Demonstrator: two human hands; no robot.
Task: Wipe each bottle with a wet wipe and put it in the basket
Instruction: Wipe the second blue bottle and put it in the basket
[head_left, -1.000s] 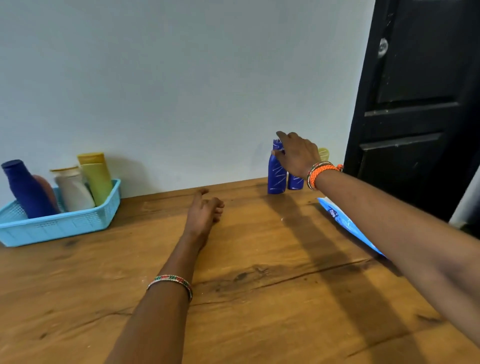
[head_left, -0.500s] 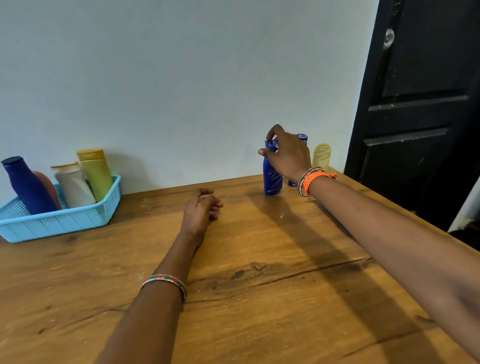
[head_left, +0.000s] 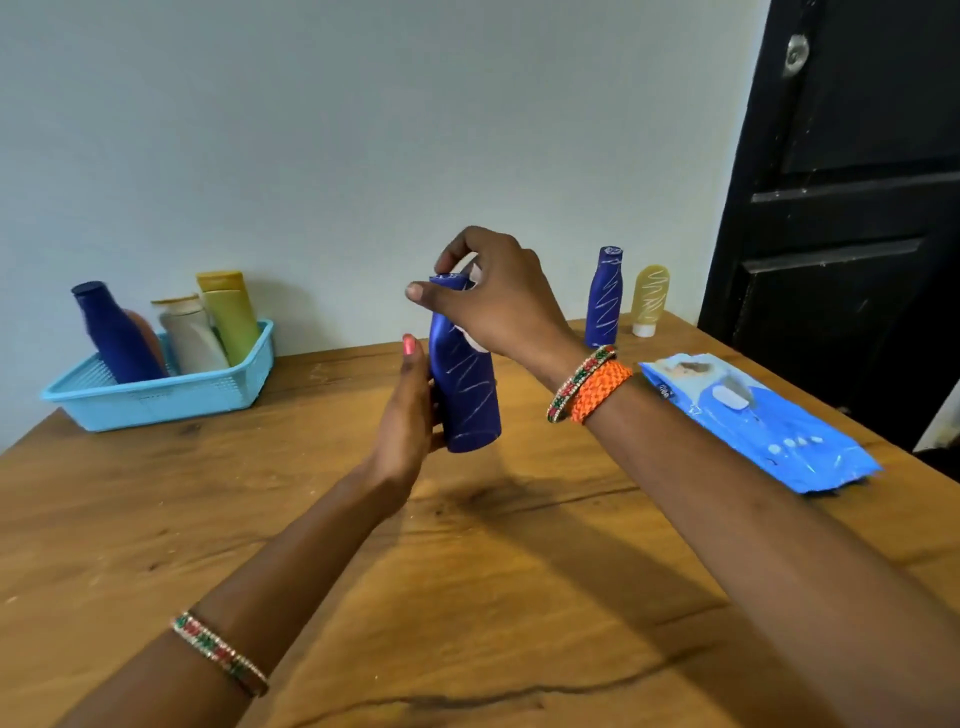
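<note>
Right hand (head_left: 498, 306) pinches scribbled dark-blue plastic bottle (head_left: 464, 384) by its cap, left hand (head_left: 410, 415) gripping its body; no wipe held, so it risks going into the basket unwiped.

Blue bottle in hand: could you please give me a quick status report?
Right hand grips scribbled blue bottle at its cap; left hand holds its side. Bottle off the table, unwiped. Wet wipes pack lies right. Basket holds four bottles.
</note>
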